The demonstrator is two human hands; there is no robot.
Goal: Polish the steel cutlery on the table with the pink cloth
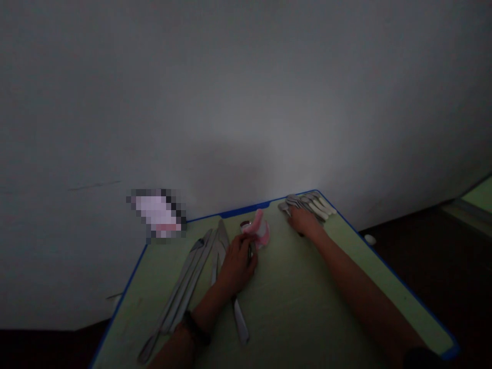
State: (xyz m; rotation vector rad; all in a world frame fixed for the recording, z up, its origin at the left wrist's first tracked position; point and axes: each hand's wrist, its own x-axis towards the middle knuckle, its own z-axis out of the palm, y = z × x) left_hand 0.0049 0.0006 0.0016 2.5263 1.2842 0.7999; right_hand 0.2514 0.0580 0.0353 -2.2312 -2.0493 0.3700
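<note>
My left hand [238, 264] rests on a green table [292, 307] and is closed on a pink cloth [258, 229], with a small metal utensil [250, 251] under its fingers. My right hand [303, 220] reaches to the far right corner and lies on a pile of several spoons [312, 204]; its fingers are curled over them. Several long knives [192, 279] lie to the left of my left hand, and one more knife [239, 318] runs beneath my left wrist.
The table has a blue rim [246, 209] and stands against a pale wall [246, 102]. A blurred, pixelated patch [158, 214] sits on the wall by the left back corner. Dark floor lies to the right, with a small white object [369, 239] on it.
</note>
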